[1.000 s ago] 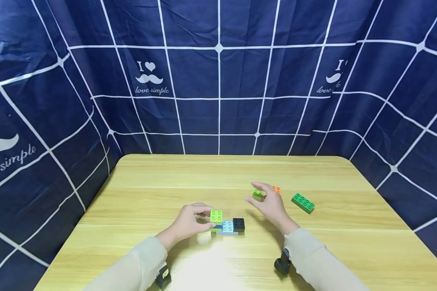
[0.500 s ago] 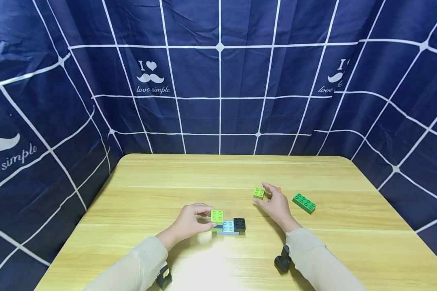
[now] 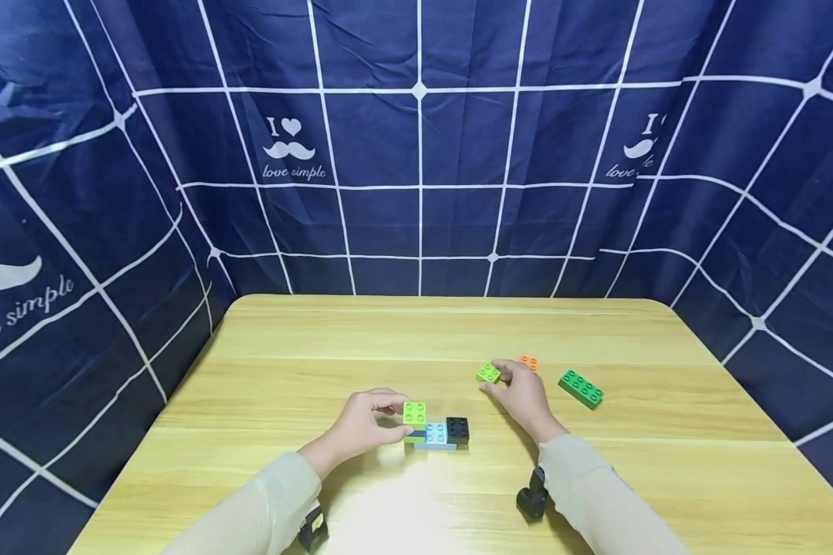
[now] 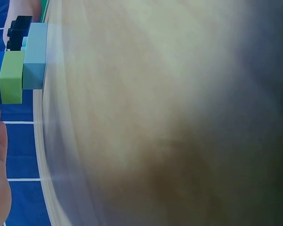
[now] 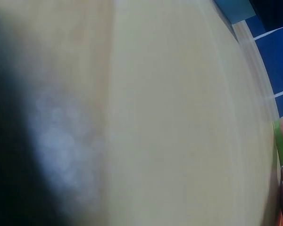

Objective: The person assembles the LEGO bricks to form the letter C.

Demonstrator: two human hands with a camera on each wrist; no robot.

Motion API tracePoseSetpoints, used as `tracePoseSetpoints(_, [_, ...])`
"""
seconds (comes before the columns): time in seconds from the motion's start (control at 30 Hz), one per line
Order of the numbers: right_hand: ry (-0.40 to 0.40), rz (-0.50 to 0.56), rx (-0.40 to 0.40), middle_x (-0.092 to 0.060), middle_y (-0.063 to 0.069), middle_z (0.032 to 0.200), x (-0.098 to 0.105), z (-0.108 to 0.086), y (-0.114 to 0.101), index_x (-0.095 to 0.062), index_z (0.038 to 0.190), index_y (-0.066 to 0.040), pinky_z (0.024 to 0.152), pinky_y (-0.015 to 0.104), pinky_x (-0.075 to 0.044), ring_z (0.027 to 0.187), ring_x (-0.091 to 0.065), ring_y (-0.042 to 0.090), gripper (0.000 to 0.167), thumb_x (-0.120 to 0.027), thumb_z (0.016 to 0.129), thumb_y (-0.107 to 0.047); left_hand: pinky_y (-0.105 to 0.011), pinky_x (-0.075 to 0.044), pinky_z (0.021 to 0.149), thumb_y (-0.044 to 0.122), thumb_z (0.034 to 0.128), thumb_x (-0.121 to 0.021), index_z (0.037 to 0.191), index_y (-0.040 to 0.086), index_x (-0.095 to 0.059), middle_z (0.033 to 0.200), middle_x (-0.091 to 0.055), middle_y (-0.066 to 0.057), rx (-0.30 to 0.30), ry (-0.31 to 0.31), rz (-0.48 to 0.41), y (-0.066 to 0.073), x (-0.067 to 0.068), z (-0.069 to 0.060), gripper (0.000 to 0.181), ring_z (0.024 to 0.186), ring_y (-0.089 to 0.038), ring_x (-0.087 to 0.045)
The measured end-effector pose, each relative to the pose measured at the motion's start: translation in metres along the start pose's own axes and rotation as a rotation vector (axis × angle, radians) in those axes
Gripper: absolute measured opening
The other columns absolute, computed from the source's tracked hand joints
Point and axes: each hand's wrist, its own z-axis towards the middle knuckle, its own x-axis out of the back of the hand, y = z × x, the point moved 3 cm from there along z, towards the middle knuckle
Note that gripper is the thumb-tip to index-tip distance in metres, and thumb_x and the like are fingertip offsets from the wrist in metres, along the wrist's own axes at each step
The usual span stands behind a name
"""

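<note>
Navy curtain (image 3: 368, 223): "love simple" | right fingers (image 3: 505, 367) pinch lime brick (image 3: 487, 375)

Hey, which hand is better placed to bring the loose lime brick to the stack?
Probably the right hand: it pinches the loose lime brick, while the left hand holds the stack at its left end.
</note>
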Motion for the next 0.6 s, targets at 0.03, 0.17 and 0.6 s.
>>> tracePoseSetpoints(0.03, [-0.002, -0.001, 0.005, -0.064, 0.018, 0.105, 0.0, 0.0, -0.001, -0.06, 0.122, 0.002, 0.087, 0.047, -0.049, 0.098, -0.06, 0.032, 0.05, -0.078, 0.08, -0.02, -0.032, -0.053, 0.083, 0.006, 0.0741, -0.079, 0.106, 0.006, -0.071, 0.096, -0.066, 0.006, -0.001, 0.0, 0.001, 0.0, 0.0, 0.0, 0.033, 0.089, -0.022, -0.062])
tracePoseSetpoints(0.17, [-0.023, 0.03, 0.017, -0.066, 0.011, 0.1, -0.003, -0.002, -0.004, -0.065, 0.118, -0.002, 0.081, 0.042, -0.052, 0.092, -0.061, 0.025, 0.045, -0.079, 0.079, -0.02, -0.031, -0.053, 0.083, 0.006, 0.0741, -0.079, 0.106, 0.005, -0.071, 0.097, -0.066, 0.006, -0.004, -0.001, 0.001, 0.0, 0.0, 0.0, 0.033, 0.089, -0.022, -0.062])
tracePoseSetpoints(0.6, [-0.101, 0.272, 0.121, -0.065, 0.005, 0.111, 0.001, -0.012, -0.052, -0.065, 0.118, -0.01, 0.082, 0.037, -0.053, 0.099, -0.06, 0.022, 0.046, -0.08, 0.077, -0.025, -0.031, -0.054, 0.082, 0.006, 0.074, -0.079, 0.106, 0.006, -0.071, 0.096, -0.066, 0.005, -0.009, 0.001, 0.01, 0.0, 0.0, 0.0, 0.033, 0.088, -0.022, -0.061])
